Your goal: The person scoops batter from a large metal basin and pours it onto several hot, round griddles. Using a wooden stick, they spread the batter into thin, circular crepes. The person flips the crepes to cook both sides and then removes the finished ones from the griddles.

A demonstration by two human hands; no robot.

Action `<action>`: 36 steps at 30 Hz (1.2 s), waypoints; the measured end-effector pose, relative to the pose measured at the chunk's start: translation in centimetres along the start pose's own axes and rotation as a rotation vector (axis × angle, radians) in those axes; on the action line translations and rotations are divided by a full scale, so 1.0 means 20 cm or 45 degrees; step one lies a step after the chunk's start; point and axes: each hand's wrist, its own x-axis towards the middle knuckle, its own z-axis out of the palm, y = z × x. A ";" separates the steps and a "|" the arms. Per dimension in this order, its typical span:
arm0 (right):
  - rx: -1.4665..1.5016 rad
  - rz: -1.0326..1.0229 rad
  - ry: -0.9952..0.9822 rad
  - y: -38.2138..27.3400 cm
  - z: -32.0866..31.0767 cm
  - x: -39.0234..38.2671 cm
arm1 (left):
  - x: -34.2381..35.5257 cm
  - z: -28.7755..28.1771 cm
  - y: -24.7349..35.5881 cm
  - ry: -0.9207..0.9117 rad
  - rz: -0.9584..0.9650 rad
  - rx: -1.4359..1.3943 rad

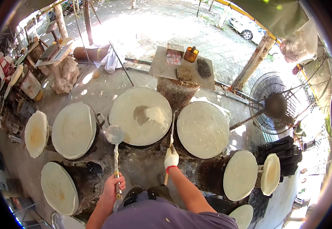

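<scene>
Purple shirt cloth (160, 216) covered my front, nearest of all. Just beyond it, my bare left hand (113, 185) was wrapped around the handle of a ladle (114, 134), its round bowl by the near-left edge of the middle pale sheet (133, 131). My gloved right hand (171, 157), red at the wrist, gripped a long thin stick (172, 132) that reached up between that sheet and the right-hand pale sheet (203, 129). Off to the right stood a dark fan (275, 105).
</scene>
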 end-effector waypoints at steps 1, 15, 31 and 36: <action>-0.233 -0.171 0.041 -0.13 0.00 -0.13 | 0.00 0.00 -0.01 0.021 0.016 -0.003; -0.214 -0.272 -0.403 -0.29 0.08 0.35 | 0.14 0.16 -0.13 0.059 0.041 -0.105; -0.249 -0.334 -1.046 -0.61 0.10 0.60 | 0.17 0.13 -0.22 0.363 -0.041 0.049; -0.482 -0.349 -1.219 -0.66 0.03 0.46 | 0.34 0.20 -0.12 0.486 0.073 0.493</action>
